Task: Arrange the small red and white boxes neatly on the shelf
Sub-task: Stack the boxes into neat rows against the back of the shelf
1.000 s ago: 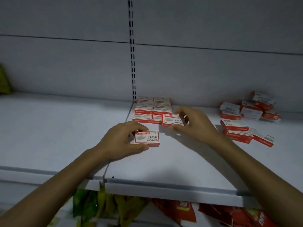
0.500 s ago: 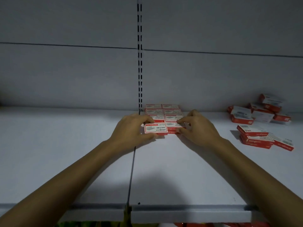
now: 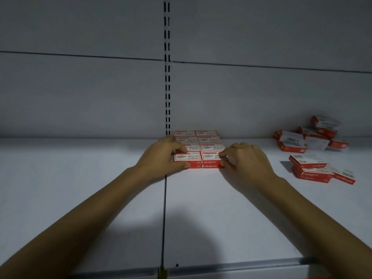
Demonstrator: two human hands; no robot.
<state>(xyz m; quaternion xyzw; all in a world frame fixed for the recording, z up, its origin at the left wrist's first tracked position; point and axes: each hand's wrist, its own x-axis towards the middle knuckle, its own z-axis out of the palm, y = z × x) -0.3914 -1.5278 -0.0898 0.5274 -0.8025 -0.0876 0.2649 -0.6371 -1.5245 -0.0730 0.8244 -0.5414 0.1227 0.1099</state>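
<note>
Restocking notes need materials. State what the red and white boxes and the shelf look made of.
Red and white boxes: probably thin printed card, going by the crisp folded edges and flat printed faces with a slight sheen. Shelf: looks like painted sheet metal, smooth, matt and pale, with a narrow seam between panels; the dim light leaves this open.

white shelf (image 3: 201, 208) | tidy box block (image 3: 198, 150) centre-back | loose box heap (image 3: 314, 150) right, perhaps a dozen
</note>
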